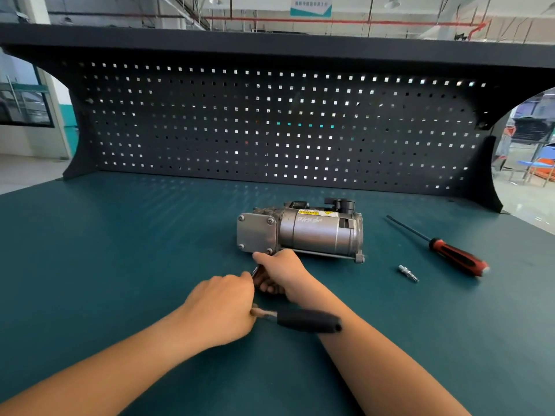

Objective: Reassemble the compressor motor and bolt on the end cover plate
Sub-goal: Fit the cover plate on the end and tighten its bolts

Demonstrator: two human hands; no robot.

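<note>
The silver compressor motor (pixel 315 232) lies on its side on the green bench. Its square end cover plate (pixel 255 234) faces left, with bolts at the corners. My right hand (pixel 279 270) sits just in front of the plate's lower right corner, fingers curled round the head end of a ratchet wrench at the bolt there. The wrench's black handle (pixel 309 320) sticks out to the right, under my right forearm. My left hand (pixel 222 307) grips the wrench's metal shank beside the handle; the middle of the tool is hidden by both hands.
A red and black screwdriver (pixel 444 250) lies to the right of the motor. A small metal fitting (pixel 407 273) lies in front of it. A black pegboard (pixel 270 127) closes the back of the bench (pixel 120 250).
</note>
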